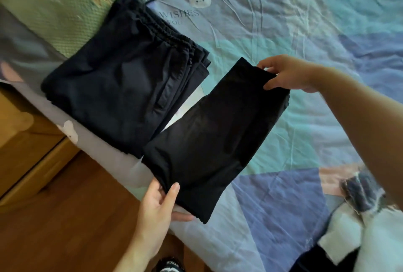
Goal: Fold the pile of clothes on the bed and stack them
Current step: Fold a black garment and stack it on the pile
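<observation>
A folded black garment (214,132) is held flat just above the bed, beside the stack. My left hand (160,204) grips its near end, thumb on top and fingers underneath. My right hand (285,73) pinches its far end. To the left lies a stack of folded dark clothes (122,77) with elastic waistbands showing, close to the bed's left edge. Unfolded clothes (370,217) in white, grey and dark fabric lie heaped at the lower right.
The bed sheet (283,20) is blue and teal with bear prints and is wrinkled. A green pillow (65,5) lies at the upper left. Wooden floor (65,217) and a wooden cabinet (26,140) sit beside the bed on the left.
</observation>
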